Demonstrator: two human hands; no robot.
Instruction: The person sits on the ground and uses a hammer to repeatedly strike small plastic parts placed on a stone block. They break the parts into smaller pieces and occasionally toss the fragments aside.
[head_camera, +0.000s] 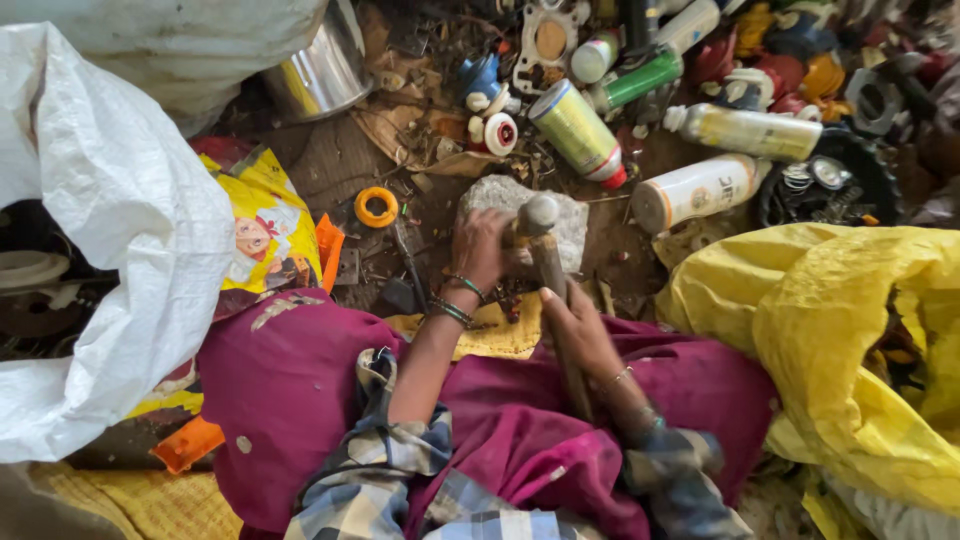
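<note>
A green spray can (578, 131) with a red end lies slanted on the floor (340, 160) beyond a grey stone (575, 222), beside two pale cylindrical bottles (700, 190) with yellowish labels. A yellow printed wrapper (262, 225) with a cartoon picture lies at the left beside a white sack (110, 230), and a yellow sack (830, 330) sits at the right. The left hand (481, 250) presses down on something small at the near edge of the stone; what it pinches cannot be told. The right hand (577, 325) is wrapped around the wooden handle of a hammer (545, 250), whose long axis runs from the lap away toward the stone, head resting over it just beside the left hand.
</note>
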